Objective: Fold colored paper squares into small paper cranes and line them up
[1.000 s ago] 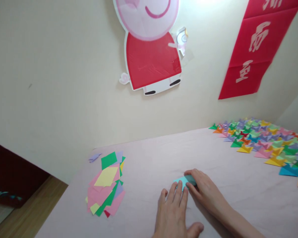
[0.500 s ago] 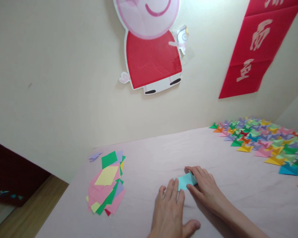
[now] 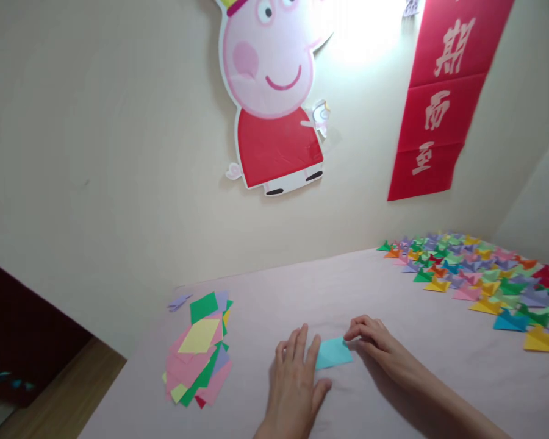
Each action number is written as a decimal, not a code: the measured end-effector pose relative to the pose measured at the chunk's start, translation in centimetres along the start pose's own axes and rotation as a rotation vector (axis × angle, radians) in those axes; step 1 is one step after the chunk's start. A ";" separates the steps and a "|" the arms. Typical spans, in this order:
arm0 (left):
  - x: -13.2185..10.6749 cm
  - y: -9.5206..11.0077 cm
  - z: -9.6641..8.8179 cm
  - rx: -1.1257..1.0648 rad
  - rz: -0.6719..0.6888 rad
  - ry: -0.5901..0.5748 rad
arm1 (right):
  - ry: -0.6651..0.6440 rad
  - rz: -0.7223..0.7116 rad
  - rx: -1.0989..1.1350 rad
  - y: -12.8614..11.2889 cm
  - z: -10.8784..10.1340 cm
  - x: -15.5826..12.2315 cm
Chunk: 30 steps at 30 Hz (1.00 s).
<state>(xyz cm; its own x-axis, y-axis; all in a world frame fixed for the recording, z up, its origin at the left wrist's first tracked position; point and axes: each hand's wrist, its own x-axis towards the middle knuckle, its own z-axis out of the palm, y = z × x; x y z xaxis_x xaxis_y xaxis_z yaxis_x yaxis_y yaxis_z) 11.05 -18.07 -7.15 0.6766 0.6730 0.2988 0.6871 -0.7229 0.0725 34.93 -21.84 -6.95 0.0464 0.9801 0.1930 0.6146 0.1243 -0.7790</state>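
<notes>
A small light-blue sheet of paper (image 3: 334, 353) lies on the pale pink cloth between my hands. It looks like a flat four-sided piece. My left hand (image 3: 294, 379) rests palm down at its left edge, fingers stretched out and the index finger along the paper. At the paper's upper right corner, my right hand (image 3: 374, 342) has its fingertips bent together on the edge. How much of the corner lies between those fingertips is hard to make out.
Loose coloured paper sheets (image 3: 201, 360) lie in a pile on the left, with a purple folded piece (image 3: 179, 302) behind. Rows of folded paper figures (image 3: 480, 274) cover the right side. A pig cutout (image 3: 279, 146) and a red banner (image 3: 425, 137) hang on the wall.
My head view has tilted up. The right hand has drawn back from over the paper to its upper right corner, uncovering more of it. The left hand's fingers still lie at the left edge.
</notes>
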 end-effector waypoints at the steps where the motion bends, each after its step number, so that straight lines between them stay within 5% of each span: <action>1: 0.6 0.1 0.0 0.018 -0.025 0.020 | -0.015 -0.017 0.017 -0.3 0.2 -0.1; 8: 4.1 0.4 -0.5 0.025 0.042 -0.002 | 0.064 -0.048 -0.057 -0.3 1.5 0.0; 14: 5.1 -0.1 -0.3 -0.010 0.148 0.096 | -0.069 -0.093 0.076 -1.2 1.2 0.0; 23: 3.7 -0.1 0.7 -0.119 0.273 0.348 | -0.155 -0.185 0.086 -1.8 1.0 0.0; 30: 2.2 -0.3 -0.7 -0.234 0.271 0.266 | -0.160 -0.287 -0.078 -2.6 0.9 -0.1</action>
<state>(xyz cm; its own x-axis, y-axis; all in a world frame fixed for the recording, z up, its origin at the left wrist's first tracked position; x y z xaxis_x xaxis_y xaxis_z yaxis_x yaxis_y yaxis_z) 12.21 -16.48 -5.88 0.7117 0.4125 0.5686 0.3949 -0.9043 0.1618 32.59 -22.15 -5.53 -0.2574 0.9196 0.2968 0.6436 0.3923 -0.6572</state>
